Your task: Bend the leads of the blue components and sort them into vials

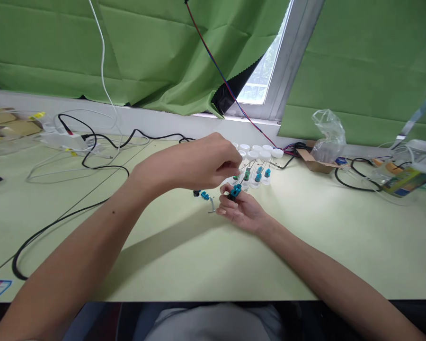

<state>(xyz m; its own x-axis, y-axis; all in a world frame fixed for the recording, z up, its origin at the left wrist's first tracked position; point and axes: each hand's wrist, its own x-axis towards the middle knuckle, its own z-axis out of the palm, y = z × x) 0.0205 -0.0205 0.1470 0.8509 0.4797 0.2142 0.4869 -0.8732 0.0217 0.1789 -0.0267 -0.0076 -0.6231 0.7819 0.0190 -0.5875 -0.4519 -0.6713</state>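
Observation:
My right hand (pixel 244 211) is closed, palm up, around a small blue and black part (pixel 236 191) and tilts it upward. Just above it my left hand (pixel 208 161) is closed with bent fingers. Its fingertips are turned away, so I cannot make out what they hold. On the table beside my right hand lie a small blue piece (pixel 205 195), a black piece (pixel 196 193) and a thin L-shaped metal key (pixel 212 206). Behind the hands stand several small clear containers with green and blue parts (pixel 258 177) and thin metal rods.
Several round white lids (pixel 264 155) sit behind the containers. A cardboard box (pixel 315 163) holding a clear plastic bag (pixel 328 132) stands at the back right. Black cable (pixel 42 231) loops over the left of the table, near a white power strip (pixel 66 140). A jar with a label (pixel 408 182) is far right.

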